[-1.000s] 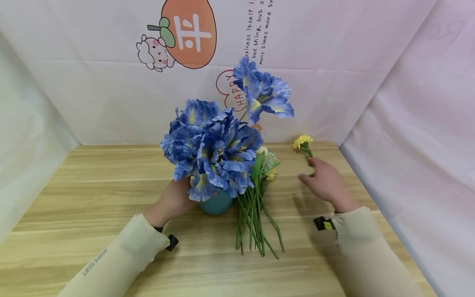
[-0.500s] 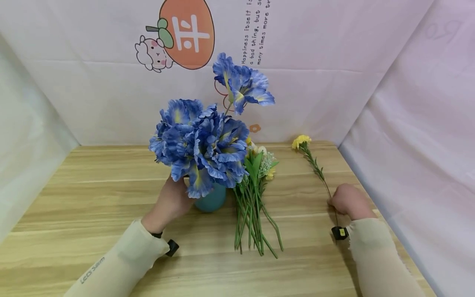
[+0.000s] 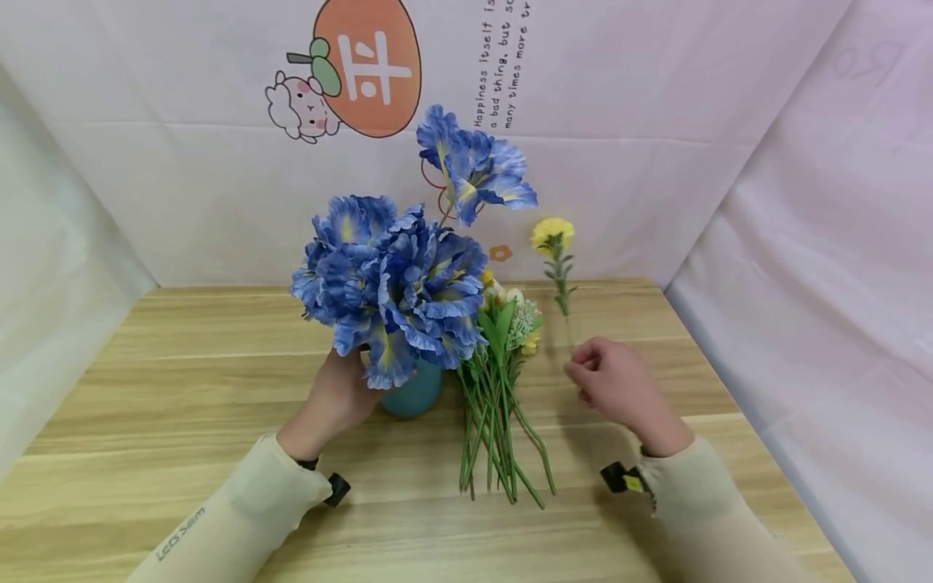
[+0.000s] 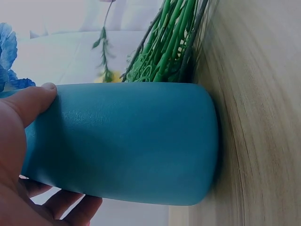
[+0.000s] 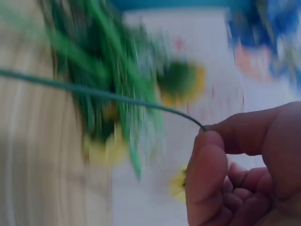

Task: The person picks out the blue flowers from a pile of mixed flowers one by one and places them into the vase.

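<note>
My left hand [image 3: 331, 405] holds a teal vase [image 3: 411, 393] near its top; the left wrist view shows the thumb over one side and the fingers behind. Large blue irises [image 3: 394, 283] spread out of the vase and hide its mouth, with one bloom [image 3: 477, 170] standing higher. Between thumb and forefinger, my right hand [image 3: 619, 385] pinches the thin stem [image 5: 117, 97] of a yellow carnation [image 3: 552, 233]. That flower points upward, right of the vase. The right wrist view is blurred, but the pinched stem shows plainly.
A bunch of green-stemmed flowers [image 3: 503, 405] with white and yellow heads lies on the wooden table [image 3: 219, 372], just right of the vase. A printed cloth [image 3: 612, 81] hangs behind, and white cloth [image 3: 802, 283] closes off the right side.
My right hand drew back along the carnation's stem, then lifted it off the table and brought it left. The vase and blue flowers shifted slightly left earlier, then stayed put.
</note>
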The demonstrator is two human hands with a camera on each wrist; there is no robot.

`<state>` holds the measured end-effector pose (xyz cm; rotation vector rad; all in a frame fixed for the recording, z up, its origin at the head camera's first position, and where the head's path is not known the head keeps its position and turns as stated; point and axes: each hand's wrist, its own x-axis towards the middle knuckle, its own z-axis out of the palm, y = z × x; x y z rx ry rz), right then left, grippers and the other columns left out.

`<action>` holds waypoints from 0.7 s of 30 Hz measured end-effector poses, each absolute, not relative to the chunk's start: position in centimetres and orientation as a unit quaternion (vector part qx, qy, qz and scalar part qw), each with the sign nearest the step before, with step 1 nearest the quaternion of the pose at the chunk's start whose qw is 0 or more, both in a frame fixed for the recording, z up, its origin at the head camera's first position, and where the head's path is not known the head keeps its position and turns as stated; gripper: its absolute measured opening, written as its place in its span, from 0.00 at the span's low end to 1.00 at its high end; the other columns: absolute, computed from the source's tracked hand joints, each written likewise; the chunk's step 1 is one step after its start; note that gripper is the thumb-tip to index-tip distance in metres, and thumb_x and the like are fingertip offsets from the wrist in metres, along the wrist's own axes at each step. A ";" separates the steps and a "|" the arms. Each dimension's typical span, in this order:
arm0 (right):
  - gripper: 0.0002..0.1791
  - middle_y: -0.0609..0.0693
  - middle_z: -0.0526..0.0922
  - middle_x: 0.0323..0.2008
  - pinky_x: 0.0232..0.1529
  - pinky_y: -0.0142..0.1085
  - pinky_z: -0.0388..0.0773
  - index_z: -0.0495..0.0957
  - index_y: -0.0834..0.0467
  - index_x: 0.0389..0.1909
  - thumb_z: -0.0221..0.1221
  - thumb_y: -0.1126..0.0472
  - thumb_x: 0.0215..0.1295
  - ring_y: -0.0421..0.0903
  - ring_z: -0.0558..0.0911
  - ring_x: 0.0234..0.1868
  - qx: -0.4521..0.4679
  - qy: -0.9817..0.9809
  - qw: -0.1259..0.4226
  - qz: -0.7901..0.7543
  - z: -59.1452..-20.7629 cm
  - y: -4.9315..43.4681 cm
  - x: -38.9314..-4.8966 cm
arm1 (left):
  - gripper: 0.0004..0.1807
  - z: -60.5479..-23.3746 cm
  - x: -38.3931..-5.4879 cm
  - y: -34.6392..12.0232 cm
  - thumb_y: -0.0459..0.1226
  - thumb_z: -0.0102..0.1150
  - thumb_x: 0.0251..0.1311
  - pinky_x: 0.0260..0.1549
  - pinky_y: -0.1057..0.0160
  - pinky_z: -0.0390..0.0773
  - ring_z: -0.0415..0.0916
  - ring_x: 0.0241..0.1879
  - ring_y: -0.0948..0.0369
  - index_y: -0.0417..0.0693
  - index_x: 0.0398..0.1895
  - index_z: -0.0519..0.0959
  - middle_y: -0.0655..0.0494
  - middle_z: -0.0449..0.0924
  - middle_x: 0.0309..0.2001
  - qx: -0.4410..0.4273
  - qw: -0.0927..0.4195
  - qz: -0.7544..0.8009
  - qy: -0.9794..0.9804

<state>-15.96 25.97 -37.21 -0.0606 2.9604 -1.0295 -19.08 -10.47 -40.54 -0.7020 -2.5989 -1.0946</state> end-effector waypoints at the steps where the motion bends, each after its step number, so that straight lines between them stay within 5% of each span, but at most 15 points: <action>1: 0.06 0.50 0.80 0.25 0.23 0.40 0.77 0.78 0.62 0.39 0.60 0.63 0.68 0.45 0.79 0.22 -0.034 0.945 0.006 -0.326 -37.4 24.6 -15.7 | 0.47 -40.6 -19.1 -10.5 0.38 0.72 0.59 0.53 0.40 0.73 0.68 0.60 0.40 0.34 0.74 0.54 0.33 0.65 0.63 -0.241 0.119 -0.377 -0.886; 9: 0.08 0.42 0.74 0.21 0.23 0.36 0.71 0.77 0.55 0.32 0.65 0.57 0.67 0.39 0.71 0.19 -0.128 0.953 0.069 -0.267 -39.8 17.8 -14.3 | 0.45 -40.5 -18.7 -10.8 0.38 0.69 0.61 0.54 0.40 0.73 0.68 0.61 0.39 0.33 0.74 0.54 0.33 0.65 0.65 -0.216 0.097 -0.380 -0.894; 11: 0.11 0.46 0.74 0.21 0.23 0.38 0.69 0.76 0.56 0.34 0.65 0.54 0.67 0.42 0.70 0.19 -0.106 0.957 0.068 -0.262 -40.0 17.7 -14.4 | 0.32 -39.8 -17.8 -10.8 0.42 0.66 0.65 0.46 0.45 0.78 0.75 0.52 0.44 0.34 0.65 0.66 0.36 0.73 0.56 -0.188 0.053 -0.364 -0.911; 13: 0.18 0.50 0.78 0.28 0.28 0.42 0.75 0.77 0.61 0.41 0.66 0.50 0.66 0.45 0.75 0.24 -0.081 0.962 0.061 -0.253 -39.9 18.1 -14.6 | 0.21 -38.9 -16.4 -10.6 0.48 0.62 0.67 0.34 0.51 0.80 0.78 0.35 0.52 0.37 0.46 0.78 0.45 0.79 0.40 -0.164 -0.018 -0.312 -0.936; 16: 0.39 0.61 0.81 0.42 0.41 0.50 0.80 0.71 0.70 0.60 0.64 0.41 0.65 0.55 0.81 0.37 -0.059 0.968 0.067 -0.235 -39.9 18.6 -15.0 | 0.23 -38.1 -14.2 -9.6 0.54 0.58 0.68 0.26 0.54 0.77 0.74 0.25 0.57 0.44 0.29 0.79 0.53 0.77 0.27 -0.193 -0.108 -0.232 -0.947; 19: 0.56 0.70 0.76 0.56 0.50 0.55 0.78 0.54 0.77 0.71 0.59 0.33 0.65 0.63 0.81 0.50 -0.055 0.972 0.093 -0.211 -40.4 18.5 -15.3 | 0.31 -38.6 -13.2 -7.7 0.55 0.57 0.68 0.48 0.49 0.78 0.79 0.48 0.49 0.34 0.53 0.79 0.42 0.81 0.50 -0.263 -0.146 -0.237 -0.924; 21: 0.61 0.70 0.78 0.53 0.45 0.54 0.80 0.46 0.78 0.73 0.55 0.29 0.65 0.62 0.83 0.46 -0.058 0.974 0.110 -0.191 -40.9 18.0 -15.4 | 0.40 -39.5 -13.3 -6.2 0.53 0.56 0.70 0.62 0.47 0.67 0.67 0.65 0.45 0.31 0.71 0.63 0.36 0.65 0.68 -0.285 -0.153 -0.278 -0.904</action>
